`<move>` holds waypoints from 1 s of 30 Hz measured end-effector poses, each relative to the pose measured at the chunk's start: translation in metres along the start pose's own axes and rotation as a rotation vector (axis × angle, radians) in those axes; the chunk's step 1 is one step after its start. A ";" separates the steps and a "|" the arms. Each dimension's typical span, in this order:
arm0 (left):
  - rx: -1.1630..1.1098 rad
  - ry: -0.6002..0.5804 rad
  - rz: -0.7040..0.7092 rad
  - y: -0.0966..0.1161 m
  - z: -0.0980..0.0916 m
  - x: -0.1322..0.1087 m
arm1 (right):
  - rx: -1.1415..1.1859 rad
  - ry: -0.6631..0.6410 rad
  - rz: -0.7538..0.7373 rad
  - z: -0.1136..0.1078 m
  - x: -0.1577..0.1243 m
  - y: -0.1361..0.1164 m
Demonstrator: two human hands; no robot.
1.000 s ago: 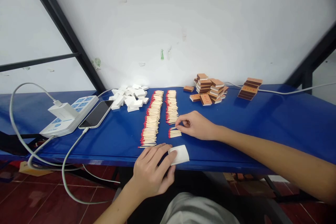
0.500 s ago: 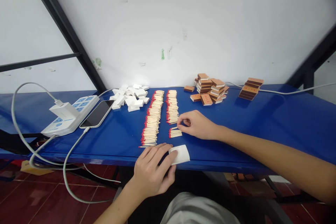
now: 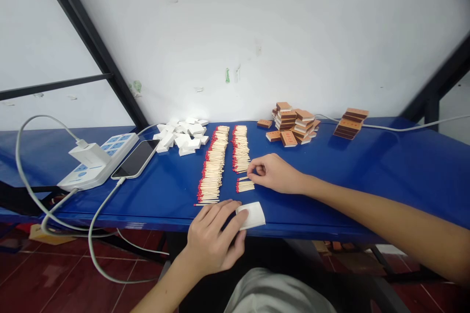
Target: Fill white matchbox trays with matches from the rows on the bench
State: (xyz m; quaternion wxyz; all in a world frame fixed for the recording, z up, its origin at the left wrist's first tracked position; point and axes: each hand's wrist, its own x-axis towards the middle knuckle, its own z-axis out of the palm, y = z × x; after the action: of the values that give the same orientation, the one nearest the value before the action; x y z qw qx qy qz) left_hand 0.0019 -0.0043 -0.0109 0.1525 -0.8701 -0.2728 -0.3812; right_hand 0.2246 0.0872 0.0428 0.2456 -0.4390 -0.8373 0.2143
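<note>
My left hand [image 3: 216, 234] grips a white matchbox tray [image 3: 255, 216] between thumb and fingers at the blue table's front edge. My right hand [image 3: 275, 173] pinches thumb and forefinger together at the end of a match [image 3: 243, 178]. Just below that match is a small group of red-tipped matches [image 3: 246, 186] laid side by side. Two longer rows lie behind, a left row of matches [image 3: 213, 166] and a shorter right row of matches [image 3: 241, 149]. All the red heads point left.
White trays [image 3: 183, 134] are heaped at the back left. Brown matchboxes [image 3: 293, 124] are piled at the back right, beside a row of matchbox sleeves [image 3: 350, 123]. On the left are a phone [image 3: 136, 159] and a power strip [image 3: 99, 164] with trailing white cables [image 3: 91, 239].
My right hand has shifted very slightly left over the small group of matches. My left hand and the tray stay where they were.
</note>
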 end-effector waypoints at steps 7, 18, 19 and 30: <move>0.008 -0.005 -0.003 0.000 0.000 0.000 | 0.027 -0.028 -0.005 -0.002 -0.001 -0.002; 0.001 0.000 -0.011 0.000 -0.001 0.001 | 0.017 0.018 -0.315 -0.003 -0.011 -0.004; 0.000 -0.001 -0.011 0.000 -0.001 0.001 | -0.003 0.002 -0.385 -0.003 -0.012 -0.005; 0.007 0.009 -0.021 0.001 -0.001 0.003 | -0.221 -0.117 -0.545 -0.003 -0.013 -0.006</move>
State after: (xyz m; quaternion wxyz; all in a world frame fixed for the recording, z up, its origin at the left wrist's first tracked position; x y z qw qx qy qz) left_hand 0.0031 -0.0044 -0.0079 0.1527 -0.8649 -0.2822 -0.3859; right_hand 0.2291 0.0732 0.0457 0.1960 -0.2089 -0.9553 0.0728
